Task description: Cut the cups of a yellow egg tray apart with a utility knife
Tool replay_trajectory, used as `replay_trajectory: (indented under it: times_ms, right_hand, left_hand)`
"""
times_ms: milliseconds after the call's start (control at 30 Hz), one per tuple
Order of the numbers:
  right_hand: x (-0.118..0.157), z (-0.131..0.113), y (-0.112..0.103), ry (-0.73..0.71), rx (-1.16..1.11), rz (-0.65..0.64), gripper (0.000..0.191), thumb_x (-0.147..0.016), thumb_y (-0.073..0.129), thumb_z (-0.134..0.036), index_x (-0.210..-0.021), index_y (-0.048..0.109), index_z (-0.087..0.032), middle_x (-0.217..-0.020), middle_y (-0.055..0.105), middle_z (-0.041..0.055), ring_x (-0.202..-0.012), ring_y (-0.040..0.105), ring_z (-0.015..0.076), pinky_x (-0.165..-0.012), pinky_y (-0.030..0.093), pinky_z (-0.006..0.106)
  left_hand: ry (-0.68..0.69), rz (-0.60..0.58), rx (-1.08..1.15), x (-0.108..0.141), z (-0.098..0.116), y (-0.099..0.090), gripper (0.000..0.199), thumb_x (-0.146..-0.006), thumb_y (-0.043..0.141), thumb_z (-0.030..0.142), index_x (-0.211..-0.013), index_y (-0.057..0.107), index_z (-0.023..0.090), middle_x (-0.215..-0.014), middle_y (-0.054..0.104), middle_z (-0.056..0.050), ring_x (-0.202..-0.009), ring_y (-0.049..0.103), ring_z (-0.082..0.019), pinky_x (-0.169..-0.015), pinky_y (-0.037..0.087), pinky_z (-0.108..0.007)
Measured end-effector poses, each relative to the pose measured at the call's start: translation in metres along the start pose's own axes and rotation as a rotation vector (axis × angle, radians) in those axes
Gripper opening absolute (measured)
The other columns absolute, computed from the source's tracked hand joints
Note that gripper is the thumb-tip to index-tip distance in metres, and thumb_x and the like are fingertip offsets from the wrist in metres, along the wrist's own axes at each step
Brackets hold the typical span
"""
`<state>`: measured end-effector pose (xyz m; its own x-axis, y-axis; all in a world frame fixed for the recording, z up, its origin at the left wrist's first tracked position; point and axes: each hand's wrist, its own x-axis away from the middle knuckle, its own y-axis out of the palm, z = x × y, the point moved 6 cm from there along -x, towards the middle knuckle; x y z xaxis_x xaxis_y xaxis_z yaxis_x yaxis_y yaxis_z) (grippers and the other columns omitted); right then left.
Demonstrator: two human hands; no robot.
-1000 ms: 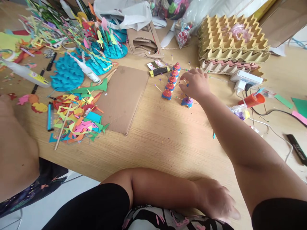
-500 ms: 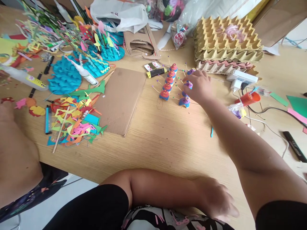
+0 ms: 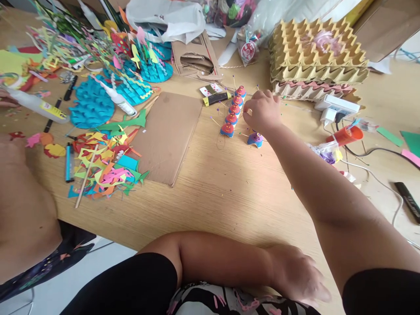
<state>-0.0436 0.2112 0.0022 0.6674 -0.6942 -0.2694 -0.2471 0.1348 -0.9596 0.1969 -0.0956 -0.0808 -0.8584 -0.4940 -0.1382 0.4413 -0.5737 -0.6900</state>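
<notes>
My right hand [image 3: 263,109] reaches over a row of small purple-and-blue figures, its fingers curled with thumb and forefinger close together. Whatever lies within its grip is hidden. In front of that hand one purple figure [image 3: 255,139] stands in view, with pins sticking out. Left of it runs a row of several red-and-blue figures [image 3: 231,118] with smiling faces, pins with coloured heads at their sides. Near the front table edge, close to my lap, rests my left hand [image 3: 300,275], empty, its slightly blurred fingers loosely apart.
A brown cardboard sheet [image 3: 169,135] lies left of the figures, beside colourful paper scraps [image 3: 105,166]. Stacked egg trays [image 3: 318,57], a power strip [image 3: 337,105] and an orange cup [image 3: 345,134] stand right. Another person's arm [image 3: 26,201] enters at left.
My right hand has shifted slightly left and now covers the rear purple figures that partly showed before. My left hand stays nearly in place. The whole view has shifted a little.
</notes>
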Motion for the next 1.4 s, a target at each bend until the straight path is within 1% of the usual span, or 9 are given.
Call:
replay_trajectory:
  times_ms: [100,467,733,833,933,1100,1233,1333,1400]
  right_hand:
    - [0.000,0.005,0.006,0.012,-0.008,0.011,0.025,-0.099,0.052,-0.033,-0.091,0.072,-0.022,-0.118,0.068,0.0141,-0.121,0.052,0.0355,-0.101,0.041,0.059]
    - [0.005,0.009,0.015,0.010,-0.001,-0.012,0.034,-0.104,0.046,-0.036,-0.088,0.069,-0.018,-0.117,0.067,0.0136,-0.124,0.050,0.0349,-0.104,0.040,0.058]
    - [0.007,0.008,0.013,-0.001,-0.018,0.020,0.037,-0.105,0.045,-0.040,-0.083,0.066,-0.019,-0.113,0.068,0.0110,-0.123,0.053,0.0345,-0.105,0.042,0.059]
    - [0.010,0.010,0.012,0.011,-0.042,0.010,0.031,-0.103,0.051,-0.042,-0.088,0.067,-0.020,-0.116,0.068,0.0118,-0.123,0.052,0.0334,-0.105,0.041,0.057]
    - [0.013,0.012,0.011,0.022,-0.070,-0.004,0.018,-0.095,0.062,-0.037,-0.097,0.070,-0.021,-0.123,0.067,0.0136,-0.126,0.051,0.0369,-0.104,0.040,0.059]
    - [0.018,0.015,0.003,0.028,-0.100,0.012,0.028,-0.092,0.061,-0.035,-0.116,0.071,-0.025,-0.129,0.066,0.0148,-0.130,0.051,0.0414,-0.104,0.040,0.062]
    - [0.047,0.009,-0.019,0.063,-0.120,0.031,0.030,-0.096,0.056,-0.035,-0.121,0.071,-0.027,-0.130,0.066,0.0145,-0.128,0.053,0.0406,-0.102,0.042,0.060]
    - [0.094,-0.002,-0.044,0.005,-0.173,0.050,0.028,-0.098,0.056,-0.037,-0.119,0.072,-0.028,-0.125,0.069,0.0131,-0.122,0.057,0.0370,-0.102,0.044,0.056]
    - [0.135,-0.005,-0.059,-0.053,-0.255,0.020,0.026,-0.098,0.059,-0.038,-0.117,0.074,-0.029,-0.123,0.070,0.0123,-0.119,0.061,0.0356,-0.101,0.047,0.056]
  left_hand:
    - [0.113,-0.022,-0.033,0.001,0.005,0.003,0.020,-0.097,0.063,0.040,-0.099,0.079,0.028,-0.103,0.080,0.000,-0.099,0.073,-0.025,-0.081,0.057,-0.041]
    - [0.121,-0.071,-0.005,-0.001,0.003,0.007,0.025,-0.099,0.061,0.040,-0.102,0.080,0.023,-0.103,0.079,-0.002,-0.098,0.071,-0.027,-0.078,0.056,-0.043]
    - [0.099,-0.114,-0.012,0.000,0.004,0.005,0.029,-0.101,0.058,0.041,-0.109,0.080,0.023,-0.108,0.079,-0.002,-0.105,0.070,-0.028,-0.083,0.056,-0.044]
    - [0.106,-0.123,-0.003,0.001,0.005,0.004,0.030,-0.101,0.057,0.040,-0.110,0.080,0.023,-0.108,0.079,-0.002,-0.105,0.071,-0.027,-0.084,0.056,-0.043]
    - [0.106,-0.090,0.006,0.002,0.004,0.002,0.030,-0.102,0.057,0.040,-0.109,0.080,0.022,-0.109,0.079,-0.002,-0.106,0.071,-0.026,-0.085,0.056,-0.043]
    - [0.088,-0.057,0.003,0.004,0.004,-0.001,0.021,-0.099,0.062,0.041,-0.098,0.078,0.028,-0.106,0.079,-0.001,-0.098,0.072,-0.024,-0.078,0.056,-0.040]
    - [0.086,-0.057,-0.010,0.007,0.007,-0.010,0.018,-0.098,0.062,0.038,-0.095,0.078,0.028,-0.100,0.077,-0.003,-0.096,0.072,-0.024,-0.071,0.054,-0.037]
    - [0.094,-0.099,-0.029,0.010,0.011,-0.014,0.024,-0.100,0.060,0.038,-0.109,0.079,0.025,-0.100,0.077,-0.005,-0.104,0.071,-0.026,-0.070,0.053,-0.036]
    - [0.099,-0.076,-0.049,0.011,0.013,-0.017,0.029,-0.101,0.060,0.036,-0.119,0.078,0.025,-0.104,0.078,-0.004,-0.110,0.070,-0.026,-0.073,0.053,-0.036]
